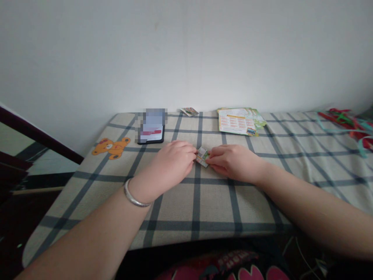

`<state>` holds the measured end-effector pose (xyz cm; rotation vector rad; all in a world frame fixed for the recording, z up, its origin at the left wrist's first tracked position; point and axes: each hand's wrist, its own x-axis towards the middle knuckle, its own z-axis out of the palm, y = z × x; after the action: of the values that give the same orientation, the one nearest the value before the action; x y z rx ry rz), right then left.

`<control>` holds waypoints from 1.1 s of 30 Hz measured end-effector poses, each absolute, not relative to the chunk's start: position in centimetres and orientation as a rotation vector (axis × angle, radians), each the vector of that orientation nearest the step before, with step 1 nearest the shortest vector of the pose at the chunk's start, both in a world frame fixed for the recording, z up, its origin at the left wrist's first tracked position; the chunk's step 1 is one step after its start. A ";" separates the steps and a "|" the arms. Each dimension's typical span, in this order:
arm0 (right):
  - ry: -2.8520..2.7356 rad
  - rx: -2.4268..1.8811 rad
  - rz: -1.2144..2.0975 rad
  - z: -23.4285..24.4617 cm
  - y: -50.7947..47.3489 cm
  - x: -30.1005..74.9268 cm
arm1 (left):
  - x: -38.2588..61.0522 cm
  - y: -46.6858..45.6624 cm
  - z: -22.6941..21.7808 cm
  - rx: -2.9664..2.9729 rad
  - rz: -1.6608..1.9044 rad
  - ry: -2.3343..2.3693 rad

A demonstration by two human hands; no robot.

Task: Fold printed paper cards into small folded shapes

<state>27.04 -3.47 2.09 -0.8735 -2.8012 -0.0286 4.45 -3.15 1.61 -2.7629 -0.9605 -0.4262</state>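
A small folded piece of printed paper [202, 156], white with green and coloured print, is between my two hands just above or on the checked tablecloth [180, 210]. My left hand [177, 161], with a silver bangle on its wrist, pinches the paper's left edge. On the opposite side, the fingertips of my right hand [233, 161] are closed on its right edge. The fingers of both hands partly cover the paper, so its full shape is hidden.
A phone [151, 130] with a lit, partly blurred screen lies behind my left hand. Left of it is an orange bear cutout [111, 147]. Near the wall are another folded paper [189, 111] and a stack of printed sheets [236, 122]. Red and green ribbons [346, 120] lie far right.
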 end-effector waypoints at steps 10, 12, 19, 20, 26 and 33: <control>-2.726 -0.950 -0.092 0.9 -3.6 25.7 | 4.5 -3.2 1.5 -2.835 -0.350 -1.039; -2.700 -0.947 -0.113 0.7 -3.6 25.4 | 4.6 -3.1 1.5 -2.831 -0.339 -1.042; -2.626 -1.001 -0.055 0.8 -3.5 25.1 | 4.6 -3.3 1.6 -2.813 -0.352 -1.035; -2.619 -1.003 -0.033 0.8 -3.5 25.2 | 4.6 -3.3 1.7 -2.807 -0.357 -1.039; -2.600 -0.938 0.110 0.7 -3.2 25.9 | 4.7 -3.3 1.9 -2.793 -0.355 -1.071; -2.619 -0.912 0.118 0.8 -2.8 26.1 | 5.0 -2.4 1.3 -2.771 -0.511 -1.195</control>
<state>26.12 -2.81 0.76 -0.9122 -2.6192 0.1176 4.96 -2.45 1.30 -2.7708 -1.1945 -0.5106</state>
